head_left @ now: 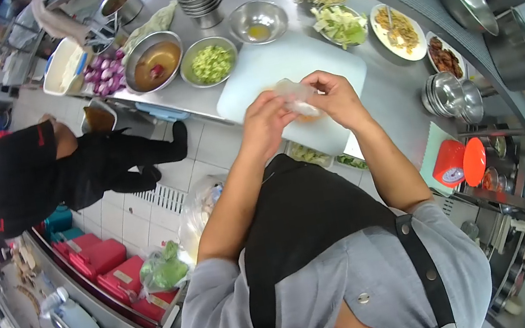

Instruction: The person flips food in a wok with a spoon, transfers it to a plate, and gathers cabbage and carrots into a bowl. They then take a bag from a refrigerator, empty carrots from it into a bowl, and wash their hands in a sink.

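Above the white cutting board (pixel 248 79), both hands hold a pale, translucent wrapper (pixel 295 94) between them. The fingers of my left hand (pixel 264 122) are closed on its left edge, and my right hand (pixel 336 97) pinches its right side. Something whitish shows in or under the wrapper; I cannot make out what. Orange bits (pixel 308 119) lie on the board below the hands. Behind the board are a metal bowl with yellow liquid (pixel 258 26) and a bowl of chopped green vegetable (pixel 211 65).
Purple onions (pixel 104 75) and a bowl of brown liquid (pixel 153 63) stand at the left. Plates of noodles (pixel 397 30) and browned meat (pixel 445 58), stacked bowls (pixel 445 94) and a red scale (pixel 450 164) are at the right. A person in black (pixel 34 171) is at the left.
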### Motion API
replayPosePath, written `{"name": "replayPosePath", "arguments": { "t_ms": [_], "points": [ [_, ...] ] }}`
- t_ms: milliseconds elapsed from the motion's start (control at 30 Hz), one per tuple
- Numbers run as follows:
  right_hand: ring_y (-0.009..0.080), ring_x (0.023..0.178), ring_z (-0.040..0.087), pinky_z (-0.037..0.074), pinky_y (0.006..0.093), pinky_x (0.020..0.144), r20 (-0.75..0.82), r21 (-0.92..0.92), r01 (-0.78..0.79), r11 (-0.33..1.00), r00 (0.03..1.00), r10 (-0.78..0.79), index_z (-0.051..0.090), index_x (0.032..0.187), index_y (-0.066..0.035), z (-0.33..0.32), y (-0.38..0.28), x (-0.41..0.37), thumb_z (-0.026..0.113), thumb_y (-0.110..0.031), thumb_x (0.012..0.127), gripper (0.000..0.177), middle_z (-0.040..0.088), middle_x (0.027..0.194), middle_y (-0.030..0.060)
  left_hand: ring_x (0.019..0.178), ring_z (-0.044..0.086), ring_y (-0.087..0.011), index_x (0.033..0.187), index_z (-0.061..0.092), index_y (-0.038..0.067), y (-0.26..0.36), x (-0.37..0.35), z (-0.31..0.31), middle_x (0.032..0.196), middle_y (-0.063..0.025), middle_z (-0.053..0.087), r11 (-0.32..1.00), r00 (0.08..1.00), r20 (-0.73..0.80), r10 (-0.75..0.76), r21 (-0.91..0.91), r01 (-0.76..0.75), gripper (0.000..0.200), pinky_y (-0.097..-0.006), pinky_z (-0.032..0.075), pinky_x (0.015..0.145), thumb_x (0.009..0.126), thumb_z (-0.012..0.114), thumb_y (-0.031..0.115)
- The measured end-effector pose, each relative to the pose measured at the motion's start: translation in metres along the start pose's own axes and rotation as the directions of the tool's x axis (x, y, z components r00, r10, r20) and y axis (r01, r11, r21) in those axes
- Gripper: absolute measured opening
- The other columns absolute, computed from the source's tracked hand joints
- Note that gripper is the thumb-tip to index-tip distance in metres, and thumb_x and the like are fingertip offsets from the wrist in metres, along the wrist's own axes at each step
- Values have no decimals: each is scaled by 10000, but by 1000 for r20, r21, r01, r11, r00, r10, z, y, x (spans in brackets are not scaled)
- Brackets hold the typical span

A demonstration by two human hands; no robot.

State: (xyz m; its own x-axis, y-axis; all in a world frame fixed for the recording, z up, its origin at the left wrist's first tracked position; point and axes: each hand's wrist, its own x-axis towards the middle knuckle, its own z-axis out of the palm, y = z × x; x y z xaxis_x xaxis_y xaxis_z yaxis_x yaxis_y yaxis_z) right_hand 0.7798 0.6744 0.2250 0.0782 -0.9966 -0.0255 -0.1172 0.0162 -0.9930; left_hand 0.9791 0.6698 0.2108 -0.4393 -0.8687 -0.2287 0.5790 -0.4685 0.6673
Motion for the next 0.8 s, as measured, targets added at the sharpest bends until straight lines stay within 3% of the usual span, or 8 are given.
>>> {"name": "replayPosePath", "arguments": {
  "t_ms": [133, 233, 400, 433, 567, 633, 767, 800],
  "points": [
    [85, 797, 595, 519, 263, 718, -154, -108, -198, 974, 971, 180, 699, 1058, -32, -56, 29, 4, 732, -3, 827, 235, 651, 896, -3, 926, 651, -194, 1123, 544, 72, 2, 1, -43, 972, -70, 637, 928, 973, 76, 217, -324, -182, 141, -376, 541, 890, 983, 532, 53],
    [90, 796, 595, 522, 260, 711, -122, -152, -214, 965, 973, 196, 679, 1097, -36, -80, 21, 6, 741, -4, 811, 294, 653, 958, 22, 908, 636, -181, 1180, 523, 60, 9, -3, -29, 984, -58, 623, 980, 996, -71, 60, -185, -73, 196, -371, 514, 912, 986, 534, 85],
    [126, 799, 604, 525, 283, 744, -307, -111, 373, 921, 868, -389, 637, 1007, -52, -47, -70, -28, 703, -7, 830, 195, 647, 946, 28, 887, 642, -168, 1218, 495, 49, 14, -16, 14, 966, -45, 608, 990, 969, -215, 124, 94, -105, 288, -378, 563, 890, 949, 583, 1],
    [155, 795, 622, 532, 305, 764, -86, -165, 366, 916, 920, -383, 623, 972, -42, -32, -74, -30, 684, -11, 843, 146, 649, 916, 46, 874, 644, -162, 1209, 501, 51, 14, -17, 17, 969, -47, 612, 965, 970, -153, 187, 214, -152, 294, -374, 580, 862, 939, 603, -9],
    [276, 849, 698, 556, 374, 812, 240, -382, 331, 863, 937, -253, 671, 958, -15, 1, -1, 3, 635, -72, 875, 106, 709, 952, 142, 820, 625, -118, 1201, 520, 60, 9, -10, 12, 980, -42, 624, 857, 963, -163, 216, 503, -107, 313, -324, 603, 750, 930, 666, 6],
    [346, 955, 716, 562, 428, 833, 225, -902, 74, 426, 922, 316, 733, 1003, 7, -9, 37, 19, 634, -145, 872, 223, 740, 1017, 210, 781, 603, -93, 1185, 533, 55, -2, -7, 5, 928, -27, 611, 903, 955, -203, 216, 413, -116, 295, -285, 568, 675, 934, 684, 27],
    [363, 954, 715, 556, 452, 853, 236, -932, 140, 333, 934, 269, 763, 1011, -4, -26, -1, 27, 636, -210, 851, 290, 746, 1012, 212, 692, 550, -56, 1153, 585, 70, -17, -12, 17, 863, 11, 608, 881, 935, -234, 267, 453, -139, 251, -251, 509, 597, 943, 720, 105],
    [363, 955, 714, 556, 446, 858, 322, -843, 160, 514, 915, 244, 762, 1011, -11, -24, -8, 31, 640, -220, 846, 293, 746, 1009, 207, 630, 533, -64, 1142, 592, 69, -12, -15, 33, 806, 23, 603, 787, 906, -213, 366, 591, -179, 248, -248, 470, 568, 939, 724, 120]
  ]
}}
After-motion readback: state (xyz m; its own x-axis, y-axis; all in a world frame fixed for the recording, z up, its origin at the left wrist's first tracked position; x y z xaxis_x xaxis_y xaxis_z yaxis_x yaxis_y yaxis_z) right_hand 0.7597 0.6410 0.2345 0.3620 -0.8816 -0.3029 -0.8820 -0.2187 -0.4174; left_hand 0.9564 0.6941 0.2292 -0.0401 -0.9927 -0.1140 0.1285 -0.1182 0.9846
